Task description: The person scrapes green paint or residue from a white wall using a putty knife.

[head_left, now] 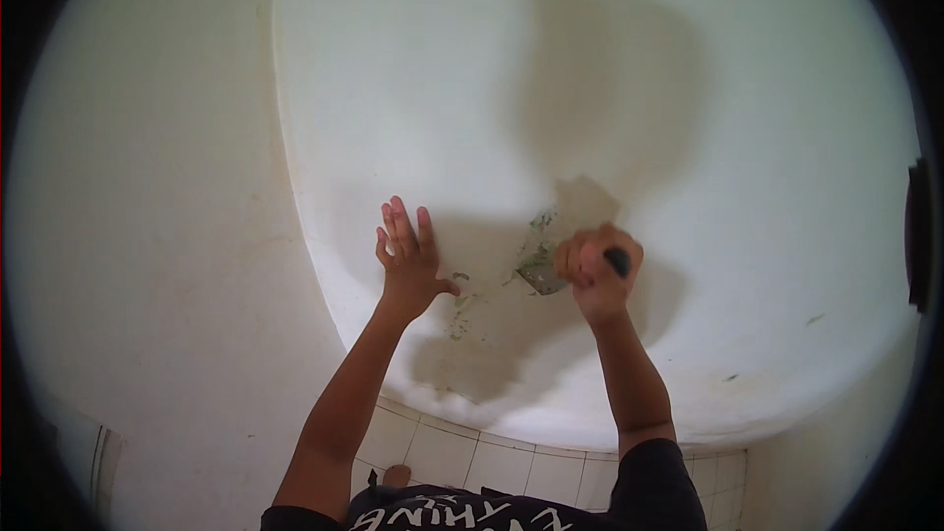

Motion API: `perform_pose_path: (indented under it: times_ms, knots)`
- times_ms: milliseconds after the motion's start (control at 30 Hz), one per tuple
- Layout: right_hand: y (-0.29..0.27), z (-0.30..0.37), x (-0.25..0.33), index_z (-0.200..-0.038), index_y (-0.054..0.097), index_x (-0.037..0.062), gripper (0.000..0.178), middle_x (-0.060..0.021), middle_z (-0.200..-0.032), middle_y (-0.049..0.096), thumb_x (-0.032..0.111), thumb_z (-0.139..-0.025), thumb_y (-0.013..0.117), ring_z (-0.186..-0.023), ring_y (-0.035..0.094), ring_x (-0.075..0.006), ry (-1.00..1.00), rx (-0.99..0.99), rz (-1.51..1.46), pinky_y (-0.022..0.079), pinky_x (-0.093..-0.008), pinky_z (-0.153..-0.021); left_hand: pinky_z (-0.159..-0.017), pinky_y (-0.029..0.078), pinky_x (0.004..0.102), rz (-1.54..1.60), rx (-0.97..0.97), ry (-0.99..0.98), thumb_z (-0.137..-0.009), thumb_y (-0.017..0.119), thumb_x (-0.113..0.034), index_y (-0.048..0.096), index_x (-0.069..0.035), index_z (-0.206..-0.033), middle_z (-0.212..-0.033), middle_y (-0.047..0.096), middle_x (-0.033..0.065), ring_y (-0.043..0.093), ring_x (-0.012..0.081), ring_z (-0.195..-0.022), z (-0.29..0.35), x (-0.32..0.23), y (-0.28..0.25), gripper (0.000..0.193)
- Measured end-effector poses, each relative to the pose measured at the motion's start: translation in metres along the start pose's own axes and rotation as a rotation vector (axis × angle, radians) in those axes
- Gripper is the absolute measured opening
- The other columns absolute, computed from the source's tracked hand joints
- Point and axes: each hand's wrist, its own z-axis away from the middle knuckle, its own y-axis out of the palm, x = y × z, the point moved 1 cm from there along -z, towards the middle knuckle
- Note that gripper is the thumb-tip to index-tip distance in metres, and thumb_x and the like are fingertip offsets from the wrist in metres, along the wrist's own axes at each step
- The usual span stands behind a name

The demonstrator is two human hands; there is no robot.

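In front of me is a white wall [413, 88] with peeling, chipped patches of paint. My right hand [596, 270] is closed in a fist around a scraper [539, 278]. Its flat metal blade meets the wall at a rough grey-green patch [541, 226], and the black end of the handle sticks out of the fist toward me. To the left, my left hand [405, 261] lies against the wall with fingers stretched and spread, holding nothing. Beside its thumb is another chipped patch [459, 324].
A wall corner [285, 152] runs down on the left, where a second wall [157, 206] begins. White floor tiles [492, 462] and part of a foot [397, 475] show below. At the far right edge is a dark object [917, 236]. Shadows of my head and arms fall across the wall.
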Motion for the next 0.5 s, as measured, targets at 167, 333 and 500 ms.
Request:
perform_pose_path:
  times_ms: [167,333,500]
  knots:
    - [0.010,0.004,0.003,-0.067,0.042,0.0044,0.029,-0.0031,-0.047,0.037,0.012,-0.090,0.057,-0.039,0.027,-0.0124,-0.019,0.075,-0.222,0.024,-0.0297,-0.039,-0.108,0.011,0.0611,0.027,0.040,-0.031,-0.046,0.085,-0.058,0.005,0.006,-0.148,-0.150,-0.005,0.0402,-0.002,0.0532,-0.142,0.006,0.003,0.003,0.145]
    - [0.005,0.002,0.009,-0.060,0.043,0.0015,0.032,-0.0027,-0.050,0.040,0.008,-0.086,0.062,-0.042,0.035,-0.0132,0.031,0.023,-0.133,0.025,-0.0290,-0.041,-0.107,0.012,0.0619,0.020,-0.014,0.020,-0.046,0.086,-0.057,0.002,0.006,-0.148,-0.150,-0.008,0.0395,-0.003,0.0532,-0.142,0.007,0.001,0.001,0.146]
    - [0.015,-0.021,0.031,-0.060,0.038,0.0071,0.033,-0.0031,-0.048,0.038,0.007,-0.086,0.058,-0.041,0.032,-0.0141,-0.111,0.006,-0.002,0.024,-0.0292,-0.041,-0.107,0.012,0.0618,0.039,0.039,-0.008,-0.046,0.086,-0.057,0.001,0.006,-0.148,-0.150,-0.008,0.0399,-0.004,0.0534,-0.142,0.003,-0.002,0.003,0.147]
